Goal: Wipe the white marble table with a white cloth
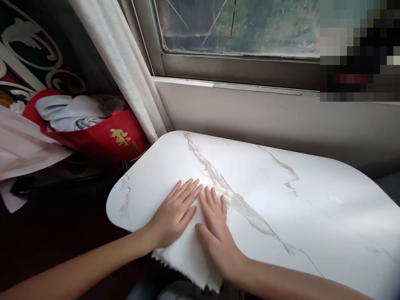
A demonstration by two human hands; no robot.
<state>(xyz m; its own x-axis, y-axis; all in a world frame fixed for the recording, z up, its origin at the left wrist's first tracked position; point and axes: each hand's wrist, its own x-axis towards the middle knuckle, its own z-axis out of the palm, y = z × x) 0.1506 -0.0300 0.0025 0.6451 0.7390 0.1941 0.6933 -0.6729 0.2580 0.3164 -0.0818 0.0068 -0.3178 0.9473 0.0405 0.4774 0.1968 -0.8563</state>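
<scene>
A white cloth (187, 258) with a frayed edge lies on the white marbled tabletop (312, 216) and hangs over its near edge. My left hand (175, 212) rests flat on the cloth's left side, fingers stretched out and pointing away from me. Beside it, my right hand (218, 233) presses flat on the right part of the cloth, its fingers slightly spread. Both thumbs point inward with a strip of cloth showing between them. The palms hide part of the cloth.
Behind the table runs a pale wall below a window (243, 29). A white curtain (115, 58) hangs at the left. Next to it stands a red bag (103, 139) with grey-blue fabric (75, 110) inside. Pale pink fabric (25, 141) drapes at the far left.
</scene>
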